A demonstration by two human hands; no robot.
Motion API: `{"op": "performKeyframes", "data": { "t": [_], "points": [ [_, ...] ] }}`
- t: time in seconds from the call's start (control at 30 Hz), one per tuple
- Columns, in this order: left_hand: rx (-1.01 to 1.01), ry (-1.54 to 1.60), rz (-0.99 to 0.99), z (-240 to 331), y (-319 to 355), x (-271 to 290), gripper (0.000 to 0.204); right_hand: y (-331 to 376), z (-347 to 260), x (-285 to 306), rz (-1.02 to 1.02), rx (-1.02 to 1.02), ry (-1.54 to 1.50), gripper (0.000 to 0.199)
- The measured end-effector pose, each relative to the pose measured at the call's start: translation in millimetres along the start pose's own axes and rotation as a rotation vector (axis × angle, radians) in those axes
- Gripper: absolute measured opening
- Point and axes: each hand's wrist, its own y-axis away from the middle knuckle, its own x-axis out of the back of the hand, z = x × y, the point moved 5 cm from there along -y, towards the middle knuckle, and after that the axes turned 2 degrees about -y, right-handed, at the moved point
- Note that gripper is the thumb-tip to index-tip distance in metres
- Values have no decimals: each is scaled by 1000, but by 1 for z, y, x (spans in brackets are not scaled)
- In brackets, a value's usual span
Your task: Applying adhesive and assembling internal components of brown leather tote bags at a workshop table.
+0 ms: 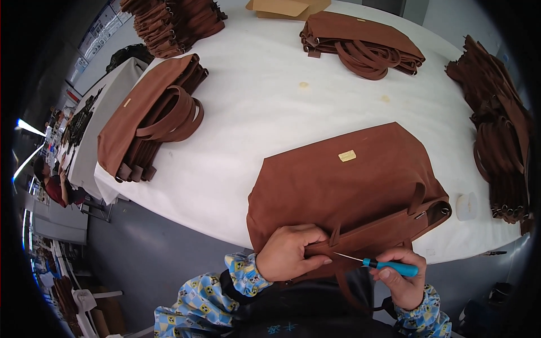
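A brown handbag (315,188) with a small gold-coloured plate (347,156) lies at the table's near edge, its opening toward me. My left hand (290,252) grips the bag's rim beside a handle strap, fingers over the edge and thumb on the near side. In my right hand (407,279) is an awl (397,267) with a teal handle and a thin metal shaft. The awl's tip is at the near panel of the bag, just right of my left thumb; whether it pierces the surface I cannot tell.
Stacked brown bags (152,115) lie at the left, and another stack (363,42) at the far side. More brown pieces are heaped at the far left (172,25) and along the right edge (496,129). A white roll (466,207) stands right of the handbag. A person (56,183) sits farther left.
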Motion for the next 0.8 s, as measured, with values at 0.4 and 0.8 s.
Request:
{"op": "performKeyframes", "data": {
  "t": [0.4,0.8],
  "points": [
    [-39,26,13,-2,2,-1,24,-3,0,-5,12,18,26,20],
    [-52,-23,30,3,-1,1,27,-1,-4,2,54,98,59,19]
  ]
}}
